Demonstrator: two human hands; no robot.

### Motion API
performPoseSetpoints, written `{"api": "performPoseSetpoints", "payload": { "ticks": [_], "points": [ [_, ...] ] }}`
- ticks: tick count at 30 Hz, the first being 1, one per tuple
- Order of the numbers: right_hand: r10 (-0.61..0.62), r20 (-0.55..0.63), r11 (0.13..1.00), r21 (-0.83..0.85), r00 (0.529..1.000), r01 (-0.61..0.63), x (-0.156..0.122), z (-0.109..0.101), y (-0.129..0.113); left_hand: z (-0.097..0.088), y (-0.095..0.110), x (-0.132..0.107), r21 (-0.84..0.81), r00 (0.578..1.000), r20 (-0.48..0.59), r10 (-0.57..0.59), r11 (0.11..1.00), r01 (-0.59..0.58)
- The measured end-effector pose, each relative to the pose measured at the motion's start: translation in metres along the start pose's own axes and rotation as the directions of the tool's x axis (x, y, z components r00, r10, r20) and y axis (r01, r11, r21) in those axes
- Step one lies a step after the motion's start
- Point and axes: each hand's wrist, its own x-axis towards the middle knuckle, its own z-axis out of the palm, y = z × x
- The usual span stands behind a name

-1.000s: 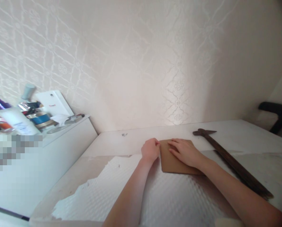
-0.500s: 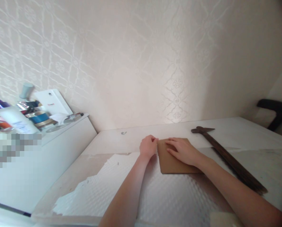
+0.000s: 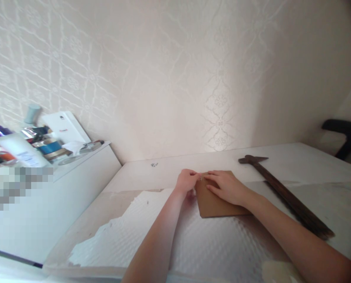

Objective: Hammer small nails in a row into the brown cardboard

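Note:
A brown cardboard piece [image 3: 212, 204] lies on the white textured sheet, with small marks near its far left corner. At that corner my left hand [image 3: 188, 179] is closed in a pinch on a tiny shiny sliver that looks like a small nail [image 3: 201, 178]. My right hand [image 3: 230, 186] lies over the cardboard with fingers stretched out and apart, its fingertips close to the pinched piece. To the right of it rests a hammer [image 3: 278, 190] with a dark wooden handle and a rusty head pointing toward the wall.
Several tiny metal bits [image 3: 154, 165] lie near the wall, left of my hands. A white cabinet [image 3: 83, 184] on the left carries tubes, tape rolls and a white box [image 3: 65, 127]. A black armrest-like part [image 3: 342, 133] juts in at the far right.
My left hand has moved slightly right, bringing its fingertips over the cardboard's corner. My right hand stays on the cardboard, and the hammer lies as before.

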Motion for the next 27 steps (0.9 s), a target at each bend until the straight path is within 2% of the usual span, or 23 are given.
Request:
{"api": "performPoseSetpoints", "payload": {
  "ticks": [7,13,15,17,19,21,24,26,27],
  "points": [
    [-0.01,0.004,1.0,0.023,1.0,0.01,0.0,-0.001,0.001,-0.002,0.004,-0.003,0.037,0.999,0.002,-0.044,0.998,0.044],
    [0.005,0.005,1.0,-0.01,1.0,-0.005,0.0,-0.002,-0.001,-0.001,0.004,-0.003,0.056,1.0,0.01,-0.018,0.998,0.017],
    [0.056,-0.018,0.996,-0.074,0.998,-0.057,0.0,-0.008,0.0,0.0,0.004,-0.003,0.071,1.0,0.0,-0.016,0.997,0.016],
    [0.196,-0.09,0.962,-0.176,0.976,-0.21,-0.002,-0.019,0.005,0.0,0.004,-0.003,0.09,1.0,-0.019,-0.02,0.996,0.022],
    [0.394,-0.206,0.863,-0.253,0.896,-0.437,-0.006,-0.032,0.014,0.001,0.004,-0.002,0.1,0.999,-0.034,-0.018,0.995,0.022],
    [0.571,-0.286,0.726,-0.261,0.77,-0.636,-0.013,-0.044,0.027,0.002,0.004,-0.001,0.095,0.999,-0.04,-0.013,0.995,0.017],
    [0.757,-0.251,0.565,-0.21,0.603,-0.798,-0.026,-0.052,0.051,0.001,0.004,-0.002,0.07,0.999,-0.044,-0.01,0.997,0.013],
    [0.816,-0.19,0.521,-0.168,0.546,-0.837,-0.032,-0.05,0.068,0.001,0.005,-0.002,0.049,0.998,-0.055,0.004,0.999,-0.002],
    [0.818,-0.182,0.525,-0.15,0.546,-0.837,-0.035,-0.048,0.076,0.001,0.006,-0.003,0.038,0.998,-0.06,0.011,0.999,-0.009]
  ]
}}
